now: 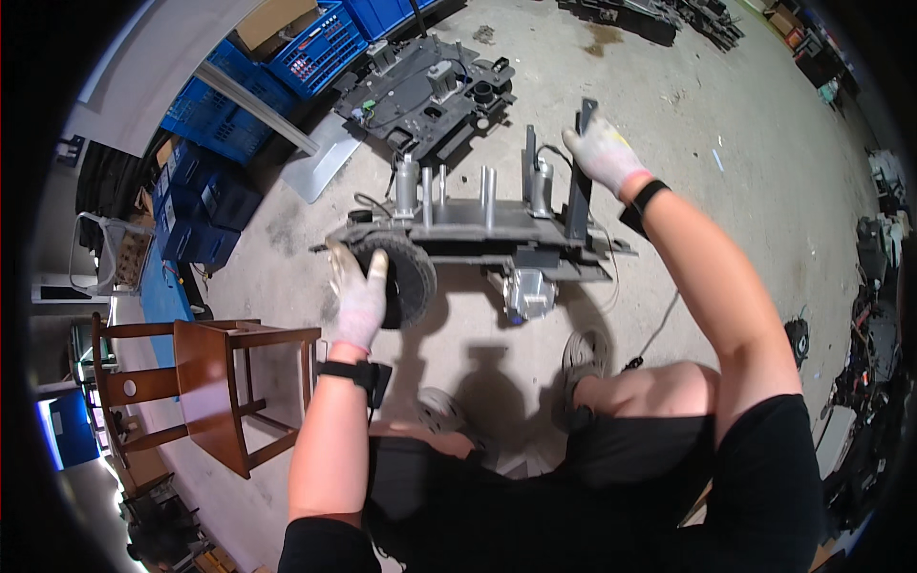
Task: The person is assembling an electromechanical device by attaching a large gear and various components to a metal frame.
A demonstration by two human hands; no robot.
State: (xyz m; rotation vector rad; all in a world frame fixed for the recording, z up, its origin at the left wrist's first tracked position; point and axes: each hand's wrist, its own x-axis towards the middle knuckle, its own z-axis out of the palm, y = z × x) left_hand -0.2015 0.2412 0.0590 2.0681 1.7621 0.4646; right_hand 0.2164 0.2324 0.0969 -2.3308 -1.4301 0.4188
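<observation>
In front of me a dark wheeled machine chassis (pixel 478 234) stands on the floor, with silver posts (pixel 489 196) and two silver cylinders, one of them a motor-like cylinder (pixel 406 189), rising from its plate. My left hand (pixel 358 298), in a pale work glove, grips the black wheel (pixel 413 282) at the chassis's left end, thumb on its face. My right hand (pixel 607 156), gloved too, is closed around the top of a dark upright metal bar (pixel 579 205) at the right end. Below the plate hangs a silver metal housing (pixel 528 294).
Beyond lies another dark chassis plate (pixel 435 91) with parts and wires. A wooden chair (pixel 210 392) stands at left, near dark blue boxes (pixel 201 205) and blue crates (pixel 315 48). Dark parts (pixel 864 353) line the right side. A thin cable (pixel 659 329) runs across the floor.
</observation>
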